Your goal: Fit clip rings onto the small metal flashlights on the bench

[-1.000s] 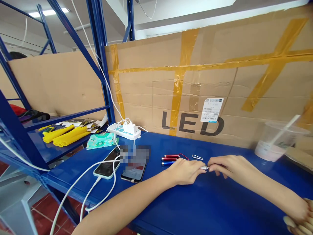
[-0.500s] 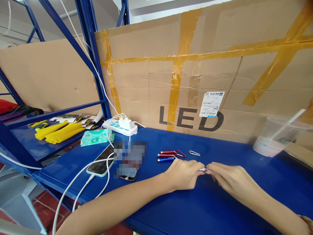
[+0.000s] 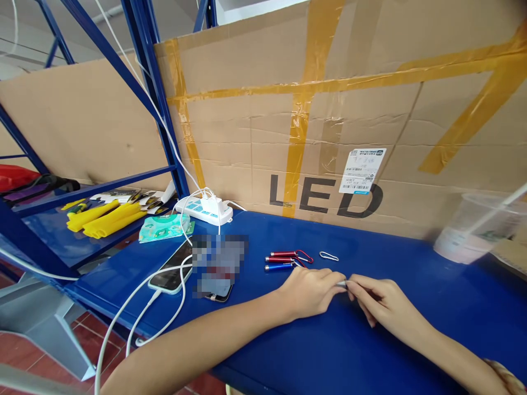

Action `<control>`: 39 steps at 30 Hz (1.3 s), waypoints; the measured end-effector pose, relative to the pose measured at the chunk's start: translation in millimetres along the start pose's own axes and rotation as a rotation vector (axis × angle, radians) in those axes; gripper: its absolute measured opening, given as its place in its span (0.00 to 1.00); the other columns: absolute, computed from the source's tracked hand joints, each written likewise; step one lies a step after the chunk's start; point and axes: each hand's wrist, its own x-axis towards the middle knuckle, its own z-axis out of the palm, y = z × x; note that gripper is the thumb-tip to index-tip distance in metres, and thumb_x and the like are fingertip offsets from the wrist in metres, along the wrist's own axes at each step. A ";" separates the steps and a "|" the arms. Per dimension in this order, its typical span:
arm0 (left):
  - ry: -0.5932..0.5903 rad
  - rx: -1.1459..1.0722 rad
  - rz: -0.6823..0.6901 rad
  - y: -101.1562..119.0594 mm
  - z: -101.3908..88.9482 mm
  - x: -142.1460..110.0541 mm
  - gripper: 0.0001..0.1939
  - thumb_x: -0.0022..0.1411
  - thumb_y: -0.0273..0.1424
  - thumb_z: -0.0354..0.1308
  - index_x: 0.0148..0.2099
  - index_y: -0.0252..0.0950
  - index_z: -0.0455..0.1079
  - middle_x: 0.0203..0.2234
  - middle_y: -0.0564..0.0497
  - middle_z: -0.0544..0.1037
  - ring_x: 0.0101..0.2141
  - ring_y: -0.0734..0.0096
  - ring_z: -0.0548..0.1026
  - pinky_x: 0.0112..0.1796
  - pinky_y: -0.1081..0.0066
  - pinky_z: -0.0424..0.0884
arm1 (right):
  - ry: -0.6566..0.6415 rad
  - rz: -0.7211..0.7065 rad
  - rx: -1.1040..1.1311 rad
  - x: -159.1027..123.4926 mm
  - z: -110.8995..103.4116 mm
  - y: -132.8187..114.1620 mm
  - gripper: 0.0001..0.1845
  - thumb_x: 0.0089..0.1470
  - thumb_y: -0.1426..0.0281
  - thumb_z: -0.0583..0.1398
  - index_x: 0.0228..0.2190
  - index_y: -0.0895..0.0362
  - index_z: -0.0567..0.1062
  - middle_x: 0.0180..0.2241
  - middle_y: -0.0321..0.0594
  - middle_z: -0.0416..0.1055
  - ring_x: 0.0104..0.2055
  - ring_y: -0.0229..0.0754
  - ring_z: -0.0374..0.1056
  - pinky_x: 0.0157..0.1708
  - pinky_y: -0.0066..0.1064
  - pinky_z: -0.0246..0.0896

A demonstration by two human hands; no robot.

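My left hand (image 3: 310, 292) is closed around a small silver cylinder (image 3: 341, 284), and only a short end of it shows between my hands. The fingertips of my right hand (image 3: 373, 296) pinch at that end. What lies inside the left fist is hidden. Just behind my left hand, two red pen-like metal tubes (image 3: 282, 259) with a red carabiner clip (image 3: 305, 256) lie beside a blue tube (image 3: 278, 267). A loose silver carabiner (image 3: 329, 256) rests a little farther back on the blue table (image 3: 329, 351).
Left on the table are a white-edged phone (image 3: 172, 274), a second phone (image 3: 222, 295) partly blurred out, white cables, a green packet (image 3: 163, 228) and a power strip (image 3: 205, 210). A plastic cup (image 3: 463, 241) with a straw stands at right. A large cardboard box (image 3: 247, 131) walls the back.
The right fingers have shifted slightly and curled differently at the silver end. My left hand keeps its hold almost unmoved. The camera view has turned a little.
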 end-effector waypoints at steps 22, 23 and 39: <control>-0.092 -0.375 0.008 -9.4 -1.3 10.0 0.11 0.67 0.29 0.41 0.43 0.35 0.64 0.35 0.50 0.72 0.36 0.71 0.69 0.39 0.72 0.66 | -0.013 -0.127 -0.105 3.9 -11.6 21.3 0.21 0.61 0.61 0.47 0.24 0.58 0.69 0.15 0.31 0.66 0.17 0.30 0.63 0.24 0.21 0.55; -0.091 -0.383 0.009 -9.4 -1.4 9.8 0.11 0.67 0.29 0.41 0.43 0.35 0.64 0.35 0.50 0.72 0.37 0.71 0.69 0.39 0.72 0.66 | -0.014 -0.131 -0.105 3.6 -12.3 20.7 0.21 0.60 0.60 0.47 0.24 0.58 0.69 0.15 0.31 0.67 0.18 0.30 0.63 0.24 0.20 0.55; -0.089 -0.422 -0.001 -6.2 -0.5 11.4 0.13 0.67 0.32 0.41 0.44 0.36 0.65 0.37 0.50 0.73 0.38 0.72 0.71 0.40 0.72 0.67 | 0.140 -0.280 -0.295 0.6 -25.8 20.3 0.18 0.58 0.59 0.51 0.27 0.56 0.74 0.23 0.33 0.72 0.23 0.32 0.66 0.23 0.21 0.51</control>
